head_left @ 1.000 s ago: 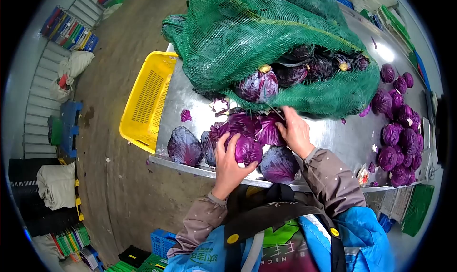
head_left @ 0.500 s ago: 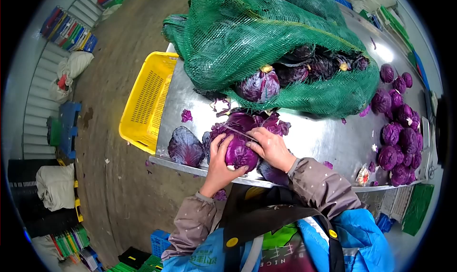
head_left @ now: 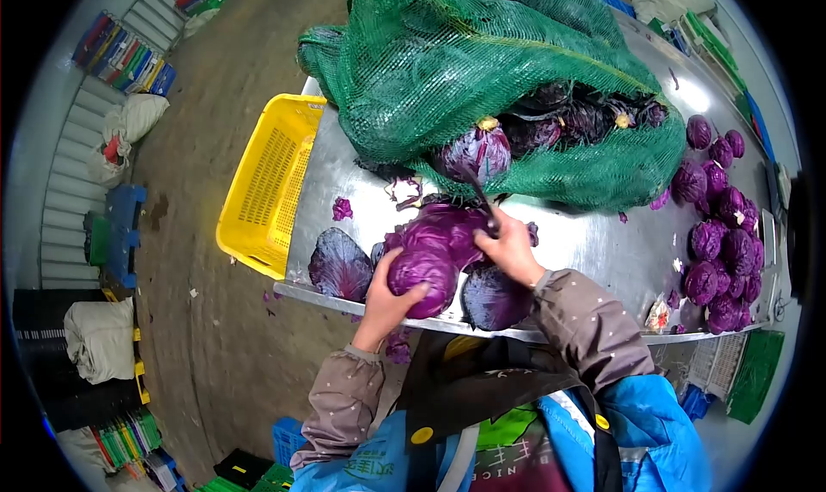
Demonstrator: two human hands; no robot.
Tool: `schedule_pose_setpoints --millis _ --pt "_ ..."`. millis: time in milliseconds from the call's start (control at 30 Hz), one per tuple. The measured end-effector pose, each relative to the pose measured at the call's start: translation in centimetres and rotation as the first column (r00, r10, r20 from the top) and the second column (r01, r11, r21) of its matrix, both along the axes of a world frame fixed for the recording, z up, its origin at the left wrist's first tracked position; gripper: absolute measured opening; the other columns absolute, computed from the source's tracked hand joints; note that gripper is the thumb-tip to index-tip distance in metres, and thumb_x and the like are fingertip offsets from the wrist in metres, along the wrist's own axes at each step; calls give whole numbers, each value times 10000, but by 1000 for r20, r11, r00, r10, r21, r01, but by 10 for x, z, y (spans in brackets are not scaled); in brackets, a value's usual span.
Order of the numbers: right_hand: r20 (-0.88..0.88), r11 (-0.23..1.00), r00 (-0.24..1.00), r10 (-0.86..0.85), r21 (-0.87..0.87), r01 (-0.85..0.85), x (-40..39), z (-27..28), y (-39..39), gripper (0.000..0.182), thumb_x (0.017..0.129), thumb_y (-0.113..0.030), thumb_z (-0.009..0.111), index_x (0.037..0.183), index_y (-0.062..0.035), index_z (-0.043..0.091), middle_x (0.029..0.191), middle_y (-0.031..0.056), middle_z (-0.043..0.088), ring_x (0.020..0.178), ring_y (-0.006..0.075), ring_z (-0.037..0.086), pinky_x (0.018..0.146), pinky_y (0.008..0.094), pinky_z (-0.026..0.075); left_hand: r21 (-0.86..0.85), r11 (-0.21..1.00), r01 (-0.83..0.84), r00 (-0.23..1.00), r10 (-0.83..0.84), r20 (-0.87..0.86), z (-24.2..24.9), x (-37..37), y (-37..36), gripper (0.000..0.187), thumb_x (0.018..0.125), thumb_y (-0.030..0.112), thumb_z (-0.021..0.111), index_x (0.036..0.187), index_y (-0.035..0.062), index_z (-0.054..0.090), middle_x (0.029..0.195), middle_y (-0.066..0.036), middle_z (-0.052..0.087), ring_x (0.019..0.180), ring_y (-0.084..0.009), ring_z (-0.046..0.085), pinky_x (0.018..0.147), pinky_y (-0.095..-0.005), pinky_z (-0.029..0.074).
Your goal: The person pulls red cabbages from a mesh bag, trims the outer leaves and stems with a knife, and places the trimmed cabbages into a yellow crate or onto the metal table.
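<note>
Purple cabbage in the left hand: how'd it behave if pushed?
The purple cabbage would likely roll, being rounded. Its glossy surface may be slippery. It looks tightly wrapped, so it's probably firm and fairly heavy for its size.

We look through one head-worn camera, facing forward and steeply down over the table [head_left: 594, 264]. The wearer's blue garment [head_left: 658, 423] lies very near the lens, at the bottom of the frame; just beyond, we see the left hand [head_left: 387, 298] and right hand [head_left: 514, 249] around the centre. The floor [head_left: 206, 346] falls farther off at left. Our wide, round view leaves black corners.
</note>
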State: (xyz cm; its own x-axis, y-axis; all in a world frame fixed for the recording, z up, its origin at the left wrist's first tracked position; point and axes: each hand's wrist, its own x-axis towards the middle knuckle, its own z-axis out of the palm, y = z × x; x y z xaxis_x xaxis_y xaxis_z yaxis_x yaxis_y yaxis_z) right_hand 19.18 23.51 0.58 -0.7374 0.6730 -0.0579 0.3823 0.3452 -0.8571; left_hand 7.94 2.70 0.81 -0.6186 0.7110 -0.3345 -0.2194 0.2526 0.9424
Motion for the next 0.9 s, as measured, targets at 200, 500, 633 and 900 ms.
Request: schedule_pose_setpoints --millis 200,500,633,900 --pt "35 913 996 83 398 -90 11 74 -13 508 718 -228 699 1149 -61 488 1007 156 548 849 358 594 672 411 513 167 965 -203 959 161 233 19 16 6 716 709 219 750 1304 26 402 1229 -126 474 1099 -207 496 962 -336 404" --pt "63 966 964 257 7 -258 12 84 -37 308 679 -148 698 858 42 534 684 204 599 622 358 606 564 381 473 120 980 -159 830 198 -521 37 17 15 851 609 239 797 1312 25 369 1272 -175 396 1180 -303 423 999 -410 350" --pt "20 962 967 253 106 -254 14 72 -37 312 685 -193 682 805 35 504 640 222 574 624 408 587 572 443 473 105 986 -133 703 168 -691 49 19 17 871 578 217 801 1311 27 371 1276 -188 393 1198 -337 404 1011 -436 331" --pt "-6 969 996 -89 -232 86 37 14 20 340 708 -151 642 989 39 615 659 146 638 552 188 604 583 343 491 322 841 -435 747 137 651 47 10 1 759 790 497 618 1351 69 336 1315 -157 401 1180 -332 464 973 -471 439"
